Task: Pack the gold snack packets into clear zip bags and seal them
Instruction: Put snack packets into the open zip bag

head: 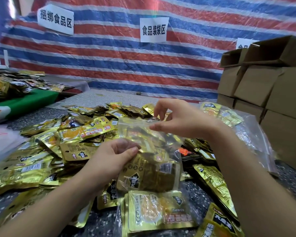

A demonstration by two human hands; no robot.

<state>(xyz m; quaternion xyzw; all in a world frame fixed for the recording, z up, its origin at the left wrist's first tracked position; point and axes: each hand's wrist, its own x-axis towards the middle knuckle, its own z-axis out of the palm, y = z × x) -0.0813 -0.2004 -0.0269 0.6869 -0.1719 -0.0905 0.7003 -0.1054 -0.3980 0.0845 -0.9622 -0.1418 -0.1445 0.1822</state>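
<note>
A clear zip bag with gold snack packets inside is held up over the table's middle. My left hand grips the bag's left side about halfway down, thumb on top. My right hand pinches the bag's open top edge at the right corner with fingertips. Loose gold packets lie heaped across the table to the left and behind. Another filled clear bag lies flat near the front edge.
Stacked cardboard boxes stand at the right. Filled clear bags lie beside them. A green tray with more packets sits at the far left. A striped tarp with paper signs hangs behind the speckled table.
</note>
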